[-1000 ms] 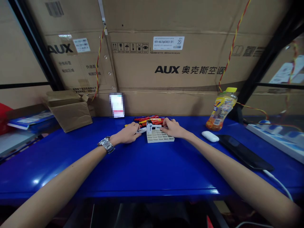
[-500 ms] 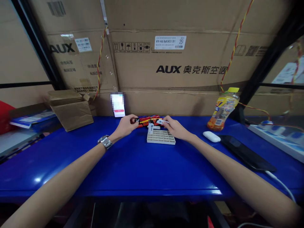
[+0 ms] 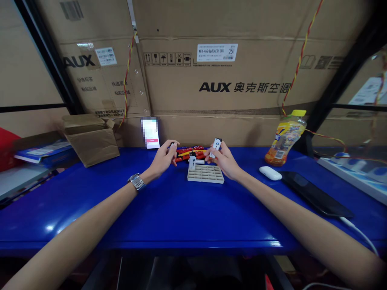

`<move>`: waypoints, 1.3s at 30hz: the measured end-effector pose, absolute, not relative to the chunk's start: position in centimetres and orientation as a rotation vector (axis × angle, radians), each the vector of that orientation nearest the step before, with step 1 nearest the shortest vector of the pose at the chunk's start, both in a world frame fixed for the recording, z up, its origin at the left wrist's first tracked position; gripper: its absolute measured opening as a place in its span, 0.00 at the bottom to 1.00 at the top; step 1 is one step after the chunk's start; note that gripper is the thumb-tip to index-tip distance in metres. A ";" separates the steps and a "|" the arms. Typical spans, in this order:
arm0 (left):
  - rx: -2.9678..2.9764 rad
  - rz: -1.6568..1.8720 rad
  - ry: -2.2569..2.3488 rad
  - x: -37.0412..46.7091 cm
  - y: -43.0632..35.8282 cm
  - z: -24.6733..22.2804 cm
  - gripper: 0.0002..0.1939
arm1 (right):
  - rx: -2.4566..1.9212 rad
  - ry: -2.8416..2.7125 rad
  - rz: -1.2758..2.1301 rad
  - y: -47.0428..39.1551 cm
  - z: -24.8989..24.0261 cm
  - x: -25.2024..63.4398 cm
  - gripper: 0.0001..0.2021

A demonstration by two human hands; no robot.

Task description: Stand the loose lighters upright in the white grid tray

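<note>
A white lighter (image 3: 217,144) with a dark top and a round logo stands nearly upright in the fingers of my right hand (image 3: 226,161). My left hand (image 3: 163,160) is closed on what looks like another lighter (image 3: 172,143); only its dark end shows above the fingers. Between the hands sits a pale tray (image 3: 207,180) divided into many small compartments. One white lighter (image 3: 192,162) stands upright in its far left corner. Behind the tray lies a loose pile of red, yellow and white lighters (image 3: 190,150), partly hidden by the tray and my fingers.
On the blue table (image 3: 169,213), a lit phone (image 3: 150,133) leans against the large carton (image 3: 242,112) at the back. To the left stands a small cardboard box (image 3: 92,141). A drink bottle (image 3: 284,139), white earbud case (image 3: 270,173) and charging black phone (image 3: 314,194) are to the right.
My right hand has risen slightly and turned its white lighter from lying sideways to upright. My left hand has lifted off the pile with the dark-ended thing in its fingers.
</note>
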State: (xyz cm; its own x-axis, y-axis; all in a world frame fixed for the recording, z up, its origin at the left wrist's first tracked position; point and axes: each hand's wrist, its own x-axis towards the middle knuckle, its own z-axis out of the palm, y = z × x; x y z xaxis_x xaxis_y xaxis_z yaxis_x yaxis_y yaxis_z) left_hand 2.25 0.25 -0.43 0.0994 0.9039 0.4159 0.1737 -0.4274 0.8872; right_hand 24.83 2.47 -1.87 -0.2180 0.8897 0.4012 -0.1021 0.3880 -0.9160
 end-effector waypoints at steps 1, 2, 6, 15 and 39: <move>1.711 1.412 1.074 2.3 0.3 -0.5 0.11 | -0.738 -1.472 1.121 2.4 -1.8 24.8 0.10; 1.708 1.437 1.096 2.2 0.3 -0.5 0.12 | -0.740 -1.445 1.151 2.4 -1.8 24.8 0.09; 1.657 1.482 1.272 2.0 0.4 -0.8 0.21 | -0.788 -1.352 1.257 2.3 -1.3 24.8 0.13; 1.697 1.445 1.560 1.9 0.3 -1.1 0.18 | -0.975 -1.207 1.393 2.4 -0.9 25.4 0.24; 1.853 1.406 1.327 3.3 -0.2 -1.3 0.14 | -0.812 -1.615 1.059 2.0 -1.4 24.9 0.13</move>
State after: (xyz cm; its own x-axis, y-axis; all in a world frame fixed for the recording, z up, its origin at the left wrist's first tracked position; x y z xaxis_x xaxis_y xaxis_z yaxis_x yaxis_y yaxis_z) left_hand 3.27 -0.19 -1.29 0.0125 0.8845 0.4663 0.4147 -0.4289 0.8025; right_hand 24.92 1.96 -1.43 -0.2748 0.8859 0.3736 0.0107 0.3914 -0.9202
